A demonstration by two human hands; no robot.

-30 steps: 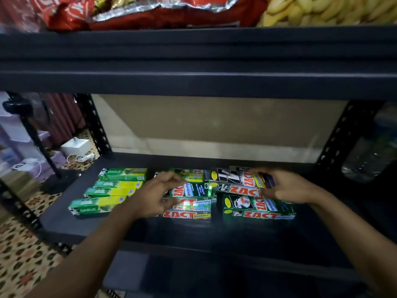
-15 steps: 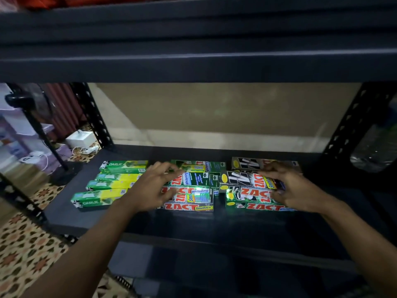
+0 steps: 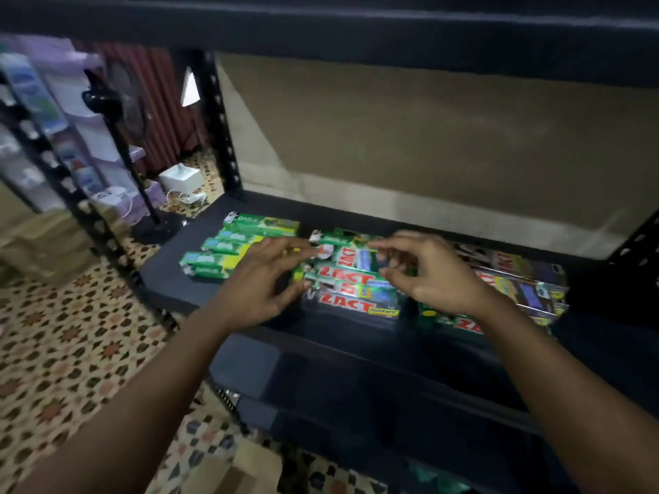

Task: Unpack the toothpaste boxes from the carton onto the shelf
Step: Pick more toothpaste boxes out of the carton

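Note:
Toothpaste boxes lie flat on the dark shelf board (image 3: pixel 167 279) in three groups. Several green and yellow boxes (image 3: pixel 221 253) are at the left. A stack of red-lettered Zact boxes (image 3: pixel 351 295) is in the middle, and another pile (image 3: pixel 520 283) is at the right. My left hand (image 3: pixel 264 283) rests with spread fingers on the left end of the middle stack. My right hand (image 3: pixel 429 274) hovers over that stack's right end with loosely bent fingers, and I see nothing gripped in it. The frame is blurred.
The upper shelf's dark beam (image 3: pixel 356 26) hangs low over the opening, with a perforated post (image 3: pixel 221 126) at the back left. A brown backing panel (image 3: pixel 428 144) closes the rear. A standing fan (image 3: pixel 117 137) and a patterned floor (image 3: pixel 71 351) are to the left. Brown cardboard (image 3: pixel 246 468) shows at the bottom.
My right hand has left the right pile and moved left to the middle stack. My left hand stays on that stack's left end. The view has tilted down and leftward.

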